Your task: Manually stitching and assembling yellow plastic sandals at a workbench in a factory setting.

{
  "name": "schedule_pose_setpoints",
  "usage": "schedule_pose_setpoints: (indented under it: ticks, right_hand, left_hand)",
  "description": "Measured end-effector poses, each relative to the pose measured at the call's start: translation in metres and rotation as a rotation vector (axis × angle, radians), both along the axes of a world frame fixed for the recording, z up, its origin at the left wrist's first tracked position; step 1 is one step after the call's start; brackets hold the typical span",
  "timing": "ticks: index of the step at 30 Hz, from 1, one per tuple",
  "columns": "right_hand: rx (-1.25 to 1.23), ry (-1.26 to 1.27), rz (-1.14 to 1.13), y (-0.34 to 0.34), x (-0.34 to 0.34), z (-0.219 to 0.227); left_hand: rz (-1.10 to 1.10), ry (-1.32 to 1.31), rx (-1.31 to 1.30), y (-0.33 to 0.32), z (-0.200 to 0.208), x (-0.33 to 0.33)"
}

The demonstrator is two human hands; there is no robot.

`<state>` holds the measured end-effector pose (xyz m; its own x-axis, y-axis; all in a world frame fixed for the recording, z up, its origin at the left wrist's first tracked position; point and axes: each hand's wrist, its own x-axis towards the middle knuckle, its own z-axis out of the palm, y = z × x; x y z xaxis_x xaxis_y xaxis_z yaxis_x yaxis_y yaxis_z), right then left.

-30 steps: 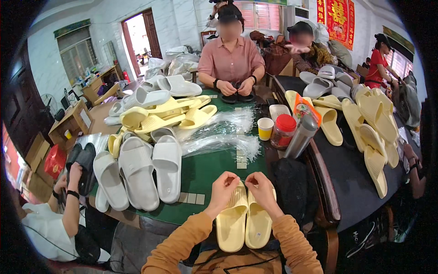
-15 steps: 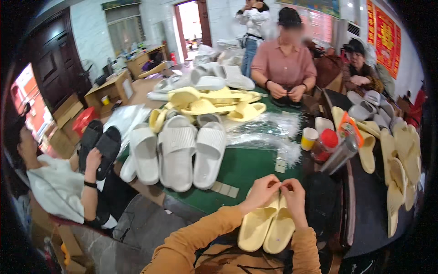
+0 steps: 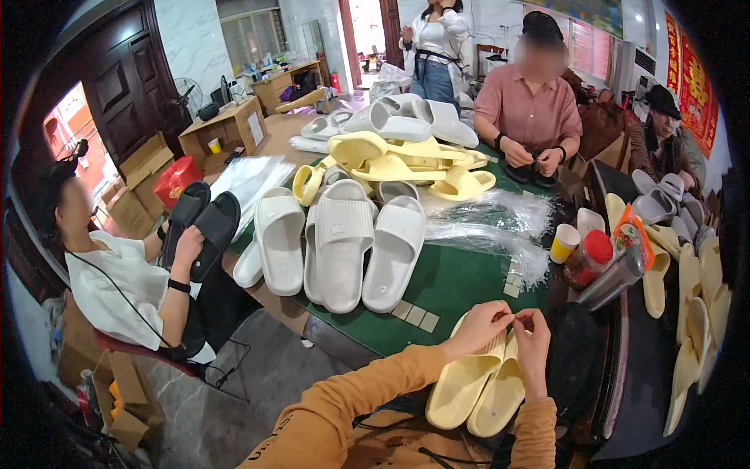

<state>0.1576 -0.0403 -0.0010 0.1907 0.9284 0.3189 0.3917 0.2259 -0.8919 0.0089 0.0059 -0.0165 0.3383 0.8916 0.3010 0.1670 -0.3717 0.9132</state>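
A pair of pale yellow slide slippers [image 3: 457,387] lies side by side close in front of me, open heels toward me. Over their straps, my left hand [image 3: 478,332] and my right hand [image 3: 533,344] meet, fingertips pinched nearly together. Whatever lies between those fingertips is too small to make out. My right wrist passes along the outer side of the right slipper. Just beyond my left hand, a row of small pale square stickers [image 3: 416,316] lies on the green tabletop [image 3: 461,273].
Grey slippers [image 3: 341,250] stand left of my hands, with piled yellow slippers [image 3: 391,166] behind. Clear plastic strands [image 3: 492,230] cross the table. A yellow cup [image 3: 564,244] and red-lidded jar [image 3: 590,262] stand right. Co-workers at left and across hold black slippers [image 3: 215,230].
The whole view has shifted, so the scene sits farther right in the picture. My hands stay pinched together over the yellow slippers. The person standing at the back has lowered one arm.
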Motion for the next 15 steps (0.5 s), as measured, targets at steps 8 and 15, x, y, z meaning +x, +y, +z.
schedule_pose_setpoints:
  ticks: [8,15]
  right_hand:
    - [0.002,-0.069,-0.001,0.001,0.005,-0.005]
    - [-0.046,-0.083,0.010,0.000,0.003,-0.003]
  left_hand:
    - [-0.034,-0.107,-0.070,-0.002,0.007,-0.004]
    - [-0.051,-0.197,-0.076,-0.001,0.003,-0.003]
